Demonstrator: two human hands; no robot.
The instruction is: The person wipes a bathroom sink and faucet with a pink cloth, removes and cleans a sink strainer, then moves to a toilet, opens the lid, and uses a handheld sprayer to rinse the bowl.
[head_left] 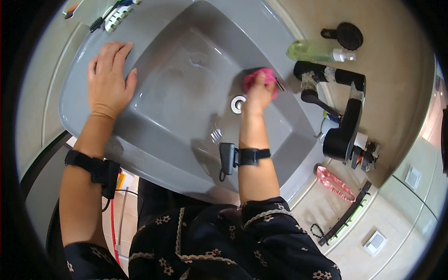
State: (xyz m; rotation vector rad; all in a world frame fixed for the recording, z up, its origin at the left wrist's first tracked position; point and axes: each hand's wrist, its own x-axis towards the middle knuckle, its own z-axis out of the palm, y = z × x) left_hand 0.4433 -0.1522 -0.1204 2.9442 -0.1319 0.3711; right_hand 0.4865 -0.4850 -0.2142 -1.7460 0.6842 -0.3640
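My right hand [260, 96] reaches into the grey washbasin [182, 74] and is closed on a pink cloth [264, 73]. The cloth is pressed against the basin's right inner wall, beside the slotted overflow [280, 84]. Just left of that hand lies the round drain [238, 104] with its pale ring. My left hand [109, 77] rests flat on the basin's left rim, fingers stretched out and holding nothing. Each forearm wears a black strap with a small device.
A black faucet [349, 116] stands along the right side. Near it lie a green pump bottle [322, 51] and a round black object [349, 36]. A pink headband [335, 183] and a dark rail [345, 214] are at lower right. Combs or brushes [116, 16] sit at the top left corner.
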